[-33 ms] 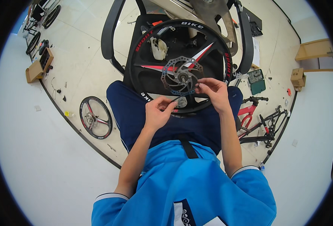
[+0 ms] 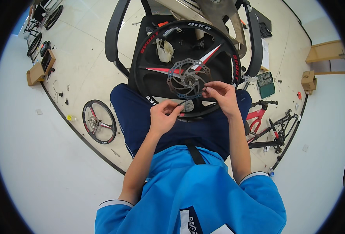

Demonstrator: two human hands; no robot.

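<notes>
A thin dark rod (image 2: 188,100), too small to name for sure, stretches between my two hands. My left hand (image 2: 164,117) pinches its lower left end between thumb and fingertips. At the upper right, the fingertips of my right hand (image 2: 221,96) close on the other end, beside the edge of a disc brake rotor (image 2: 172,84). That perforated metal rotor is fixed at the hub of a black bicycle wheel (image 2: 139,70) with red and white spokes. The wheel lies flat over a black chair seat, its near edge against my lap.
Chair armrests (image 2: 112,33) flank the wheel, and a crumpled plastic bag (image 2: 164,50) shows through the spokes. A second wheel (image 2: 99,121) lies on the left floor. To the right are bicycle frames (image 2: 275,130), a green case (image 2: 266,90) and a cardboard box (image 2: 308,80).
</notes>
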